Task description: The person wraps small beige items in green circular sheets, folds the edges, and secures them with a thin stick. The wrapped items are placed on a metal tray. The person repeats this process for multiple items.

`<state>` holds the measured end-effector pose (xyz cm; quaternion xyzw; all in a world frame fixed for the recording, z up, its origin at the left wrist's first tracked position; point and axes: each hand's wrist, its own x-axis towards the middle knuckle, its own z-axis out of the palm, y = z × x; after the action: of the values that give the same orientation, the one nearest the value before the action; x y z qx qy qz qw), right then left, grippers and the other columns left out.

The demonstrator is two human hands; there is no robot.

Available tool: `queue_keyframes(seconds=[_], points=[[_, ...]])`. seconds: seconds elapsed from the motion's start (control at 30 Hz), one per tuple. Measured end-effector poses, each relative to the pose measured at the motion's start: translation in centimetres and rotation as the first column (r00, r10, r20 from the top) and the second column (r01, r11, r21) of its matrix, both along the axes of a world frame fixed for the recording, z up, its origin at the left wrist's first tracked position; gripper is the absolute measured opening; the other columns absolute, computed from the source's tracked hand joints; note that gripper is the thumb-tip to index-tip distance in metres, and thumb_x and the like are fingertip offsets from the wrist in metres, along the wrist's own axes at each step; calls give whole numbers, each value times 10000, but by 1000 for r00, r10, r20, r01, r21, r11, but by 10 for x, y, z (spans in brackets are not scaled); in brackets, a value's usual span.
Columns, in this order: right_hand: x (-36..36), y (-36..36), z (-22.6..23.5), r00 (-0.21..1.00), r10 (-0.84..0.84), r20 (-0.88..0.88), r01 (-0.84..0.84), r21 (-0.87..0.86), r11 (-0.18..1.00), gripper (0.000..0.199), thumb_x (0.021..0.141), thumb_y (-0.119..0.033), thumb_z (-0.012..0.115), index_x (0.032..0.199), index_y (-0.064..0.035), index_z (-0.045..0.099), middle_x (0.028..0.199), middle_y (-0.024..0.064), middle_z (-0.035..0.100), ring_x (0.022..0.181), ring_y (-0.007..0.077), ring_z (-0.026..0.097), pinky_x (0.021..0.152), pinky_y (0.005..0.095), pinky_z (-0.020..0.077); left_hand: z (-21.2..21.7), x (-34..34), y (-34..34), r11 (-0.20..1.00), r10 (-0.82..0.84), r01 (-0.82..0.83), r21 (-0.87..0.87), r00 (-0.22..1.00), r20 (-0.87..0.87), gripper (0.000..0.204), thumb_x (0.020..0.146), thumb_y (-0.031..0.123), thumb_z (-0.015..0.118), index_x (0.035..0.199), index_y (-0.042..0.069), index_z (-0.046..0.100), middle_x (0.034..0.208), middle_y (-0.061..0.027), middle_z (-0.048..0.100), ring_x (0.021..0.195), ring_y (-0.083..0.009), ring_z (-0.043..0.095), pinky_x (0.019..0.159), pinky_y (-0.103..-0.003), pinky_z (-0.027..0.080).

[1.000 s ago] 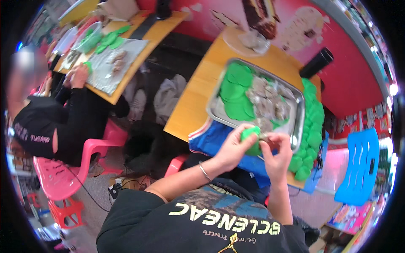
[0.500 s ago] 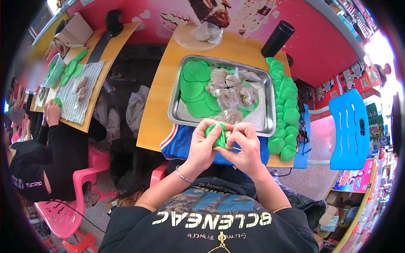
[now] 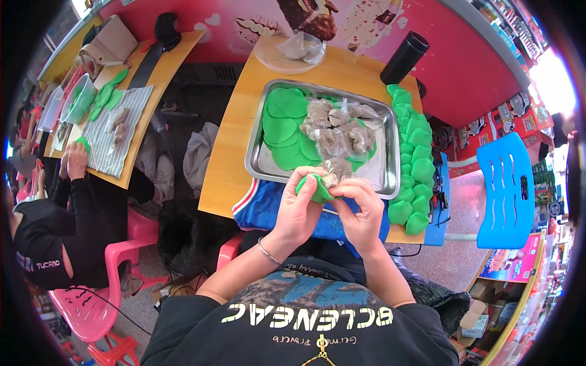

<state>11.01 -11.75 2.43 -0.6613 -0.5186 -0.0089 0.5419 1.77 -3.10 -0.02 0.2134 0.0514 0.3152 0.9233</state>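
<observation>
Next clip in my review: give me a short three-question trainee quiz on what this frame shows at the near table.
1. True or false: both hands pinch one green dough wrapper between them.
2. Multiple choice: where do the finished green dumplings lie? A) inside the metal tray; B) in a row on the wooden table along the tray's right side; C) on the blue chair.
3. Fill in: the flat round green wrappers are stacked in the tray's ____ half.

Key:
1. True: the left hand and right hand meet on the wrapper, just in front of the tray.
2. B.
3. Left.
</observation>
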Motion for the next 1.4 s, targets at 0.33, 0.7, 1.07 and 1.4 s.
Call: queue_keyframes(seconds=[0.33,0.7,1.07,1.4], points=[[-7,2,16,999,41,-22,-43,-97,994,264,634,-10,744,858,-49,608,807,52,607,747,171,548,655,268,443,-2,-1,1,997,55,-58,49,997,60,144,934,197,477,935,64,535,1020,-86,518,1005,-212,509,816,-363,467],[-2,-6,24,979,113,-172,-136,-126,983,210,680,-84,722,844,-67,592,776,51,577,715,226,516,664,329,421,5,-5,7,990,-53,49,130,998,21,142,923,181,505,892,51,555,983,-52,489,950,-146,499,798,-297,447],[7,-5,26,972,52,-229,-103,-215,971,101,810,-48,615,894,-29,562,824,75,588,717,171,571,632,277,444,0,-6,9,978,-49,68,195,994,-100,171,913,201,521,1031,78,510,1033,-54,508,953,-165,524,830,-350,449],[17,-4,34,982,76,-171,-124,-284,951,114,747,-18,632,846,-20,577,765,57,592,680,147,558,614,265,460,0,-3,1,993,-109,109,-54,994,15,127,950,200,442,1031,105,462,1061,-65,551,1001,-182,552,841,-371,484]])
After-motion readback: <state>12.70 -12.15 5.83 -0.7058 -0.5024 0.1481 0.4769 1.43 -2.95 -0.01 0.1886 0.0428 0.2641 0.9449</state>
